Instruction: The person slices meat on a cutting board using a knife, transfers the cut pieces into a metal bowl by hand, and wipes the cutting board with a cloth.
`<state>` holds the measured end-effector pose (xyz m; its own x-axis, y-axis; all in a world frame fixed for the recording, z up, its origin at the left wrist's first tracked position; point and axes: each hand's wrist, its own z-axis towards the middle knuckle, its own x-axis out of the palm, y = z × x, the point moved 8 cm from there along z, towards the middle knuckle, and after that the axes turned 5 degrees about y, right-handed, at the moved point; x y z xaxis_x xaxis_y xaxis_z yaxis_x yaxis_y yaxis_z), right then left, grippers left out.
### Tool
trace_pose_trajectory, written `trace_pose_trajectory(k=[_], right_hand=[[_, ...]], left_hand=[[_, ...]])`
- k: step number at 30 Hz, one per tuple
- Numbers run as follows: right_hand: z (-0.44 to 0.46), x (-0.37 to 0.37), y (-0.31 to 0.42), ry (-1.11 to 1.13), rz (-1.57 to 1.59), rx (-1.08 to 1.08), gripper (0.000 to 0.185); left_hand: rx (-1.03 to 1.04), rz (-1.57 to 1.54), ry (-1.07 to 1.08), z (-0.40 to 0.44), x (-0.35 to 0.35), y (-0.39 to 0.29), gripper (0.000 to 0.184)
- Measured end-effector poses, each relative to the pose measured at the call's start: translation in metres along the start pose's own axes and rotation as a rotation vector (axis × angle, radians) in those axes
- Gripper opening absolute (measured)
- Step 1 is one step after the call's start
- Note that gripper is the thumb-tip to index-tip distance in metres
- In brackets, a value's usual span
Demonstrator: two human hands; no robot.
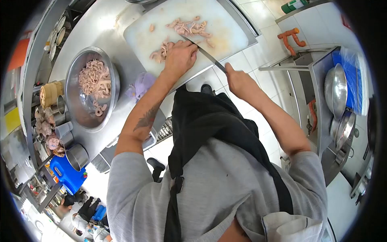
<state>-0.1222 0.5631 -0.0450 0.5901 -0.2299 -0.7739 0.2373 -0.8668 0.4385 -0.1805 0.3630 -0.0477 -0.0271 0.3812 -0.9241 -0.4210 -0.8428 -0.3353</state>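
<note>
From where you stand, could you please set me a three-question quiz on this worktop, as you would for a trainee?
1. Multiple choice: what does the right hand hold?
A) A purple plastic bag
B) A long, steel-bladed knife
C) A blue plastic jug

2. True or false: the left hand is over the white rectangular cutting board.

3. Fill in the blank: the large, round metal bowl holding pale pink strips stands to the person's ____ of the board.

Key: 1 B; 2 true; 3 left.
</note>
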Motion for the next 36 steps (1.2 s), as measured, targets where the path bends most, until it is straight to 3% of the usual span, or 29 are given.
trace_pose_trajectory(k=[3,4,6,7,9,10,12,13,15,16,18,22,24,25,29,30,32,36], right_hand=[[0.03,-0.019,0.007,0.024,0.066,-0.028,0.025],[0.023,-0.027,0.007,-0.058,0.042,-0.072,0.027],[-0.003,-0.05,0.001,-0.095,0.084,-0.005,0.028],[-0.023,-0.059,-0.002,-0.105,0.128,0.07,0.028],[-0.052,-0.066,-0.014,-0.066,0.136,0.146,0.025],[-0.064,-0.067,-0.021,-0.033,0.14,0.221,0.021],[-0.084,-0.068,-0.02,0.008,0.164,0.239,0.021],[-0.091,-0.063,-0.022,0.054,0.183,0.257,0.021],[-0.092,-0.039,-0.024,0.116,0.148,0.17,0.023],[-0.09,-0.03,-0.019,0.13,0.144,0.147,0.024],[-0.076,-0.015,-0.009,0.194,0.102,0.105,0.025],[-0.035,-0.018,-0.017,0.139,0.11,0.093,0.025],[-0.037,-0.03,-0.024,0.076,0.112,0.1,0.025],[-0.039,-0.039,-0.028,0.015,0.116,0.108,0.025],[-0.06,-0.061,-0.038,0.025,0.127,0.231,0.025],[-0.061,-0.064,-0.035,-0.001,0.135,0.206,0.023],[-0.063,-0.062,-0.022,0.022,0.083,0.181,0.022],[-0.075,-0.066,0.005,0.069,-0.092,0.082,0.022]], left_hand=[[-0.017,0.018,0.054,0.01,-0.008,0.005,0.012],[-0.003,0.033,0.042,0.024,-0.017,0.012,0.012],[-0.267,-0.101,-0.121,0.044,-0.041,0.049,0.017],[-0.269,-0.101,-0.108,0.054,-0.043,0.055,0.017],[-0.168,-0.162,0.131,0.09,-0.025,0.064,0.025],[-0.163,-0.158,0.131,0.099,-0.015,0.071,0.025],[0.092,0.082,0.307,0.106,0.01,0.052,0.031],[0.102,0.091,0.315,0.107,0.007,0.052,0.031],[-0.04,-0.154,0.244,0.112,-0.018,0.068,0.031],[-0.027,-0.149,0.257,0.113,-0.027,0.071,0.031],[-0.178,-0.458,0.31,0.111,-0.038,0.087,0.024],[-0.261,-0.648,0.232,0.107,-0.046,0.09,0.021],[-0.224,-0.889,0.233,0.094,-0.045,0.072,0.028],[-0.229,-0.893,0.225,0.088,-0.042,0.066,0.028],[-0.193,-0.303,0.329,0.04,-0.006,0.019,0.027],[-0.205,-0.311,0.321,0.027,0.006,0.014,0.027],[-0.141,-0.229,0.102,0.011,0.007,0.005,0.022],[-0.104,-0.227,-0.016,0.004,-0.003,0.001,0.017]])
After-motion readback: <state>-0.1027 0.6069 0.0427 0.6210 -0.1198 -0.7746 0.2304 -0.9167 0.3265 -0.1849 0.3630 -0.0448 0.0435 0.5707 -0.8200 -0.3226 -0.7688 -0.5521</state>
